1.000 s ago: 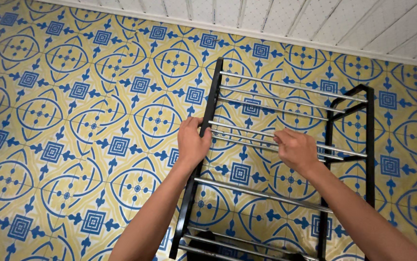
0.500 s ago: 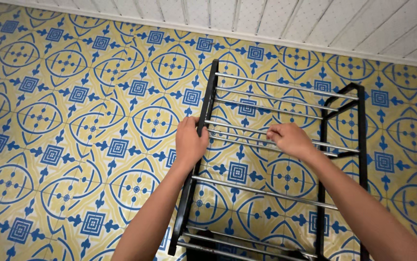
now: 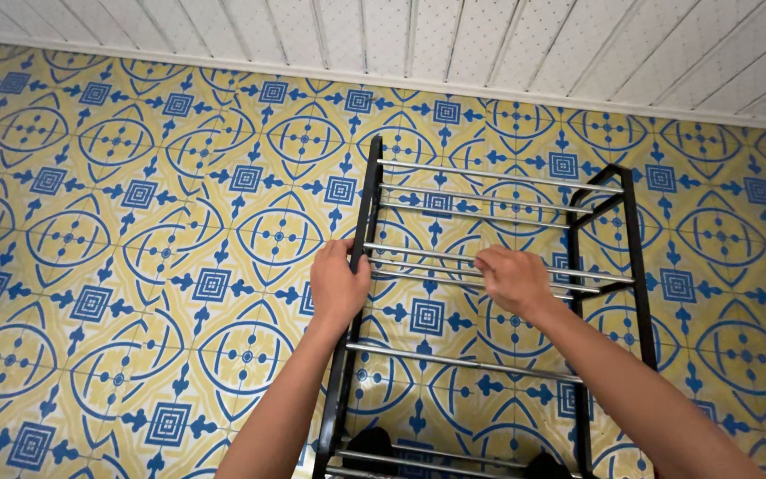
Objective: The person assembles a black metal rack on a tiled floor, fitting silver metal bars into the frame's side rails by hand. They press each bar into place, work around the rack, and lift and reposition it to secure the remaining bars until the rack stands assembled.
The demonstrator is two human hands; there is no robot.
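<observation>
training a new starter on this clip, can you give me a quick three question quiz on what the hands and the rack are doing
1. True or false: the left hand grips the black side post of the metal rack.
2. Which does the right hand rest on?
A. the white panelled wall
B. a pair of silver rods in the middle of the rack
C. the floor tiles
3. Fill in: the rack stands on a floor of yellow tiles with a ____ pattern.

Key
1. True
2. B: its fingers curl over the silver rods, which span from post to post.
3. Blue
</observation>
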